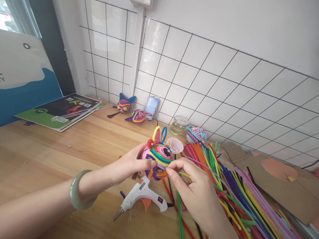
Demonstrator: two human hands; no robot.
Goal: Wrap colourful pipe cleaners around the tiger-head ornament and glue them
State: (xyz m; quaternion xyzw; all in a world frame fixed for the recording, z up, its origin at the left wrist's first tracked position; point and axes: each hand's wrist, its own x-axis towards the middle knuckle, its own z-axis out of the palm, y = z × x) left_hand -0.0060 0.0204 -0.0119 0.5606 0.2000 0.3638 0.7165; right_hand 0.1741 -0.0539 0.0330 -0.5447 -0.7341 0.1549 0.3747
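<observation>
My left hand [135, 160] is closed around the left side of a rounded pipe cleaner ornament [160, 151], wound in rainbow stripes with upright yellow and blue loops, a red curl and a black-centred eye. At its lower right edge, the thumb and forefinger of my right hand [191, 180] pinch together on the ornament; any loose strand end between them is too small to see. Purple and orange loops hang from its underside. Just below both hands, a white glue gun [142, 194] lies on its side, nozzle toward the lower left.
Many coloured pipe cleaners [240, 197] spread over the right of the wooden table [36, 160]. Behind the hands stand a small pink bowl [175, 145], a lidded glass jar [179, 125] and finished ornaments [124, 105]. Books [62, 111] lie back left; cardboard [275, 177] lies right.
</observation>
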